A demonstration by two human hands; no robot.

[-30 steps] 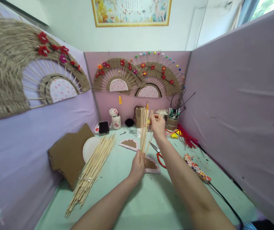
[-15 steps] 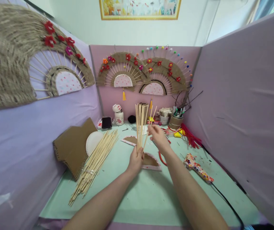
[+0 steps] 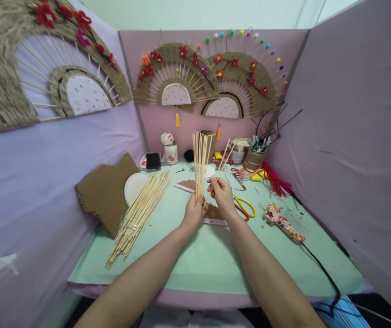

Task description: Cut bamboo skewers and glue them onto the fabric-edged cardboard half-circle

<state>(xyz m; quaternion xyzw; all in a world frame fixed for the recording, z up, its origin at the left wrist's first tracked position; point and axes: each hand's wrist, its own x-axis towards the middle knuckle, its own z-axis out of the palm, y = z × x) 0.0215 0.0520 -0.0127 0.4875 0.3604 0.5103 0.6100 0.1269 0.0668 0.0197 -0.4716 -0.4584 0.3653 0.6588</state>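
Observation:
My left hand is closed around the lower ends of a small bunch of thin wooden sticks, which stand upright above it. Close by on the right, my right hand pinches a couple of similar sticks that lean to the right, their lower ends near my left fingers. Under the hands lies a half-round cardboard piece with a pink-spotted border, partly covered. A second such piece lies just behind. Scissors with a yellow handle are beside my right wrist.
A large pile of wooden sticks lies left, by brown cardboard and a white disc. A flower-patterned glue gun with a black cable is at right. Red fuzzy stems and a pen pot stand behind.
My right hand has come lower and nearer my left hand, with its sticks now tilted further right. The head view has dipped, and the yellow scissors handle has come into sight.

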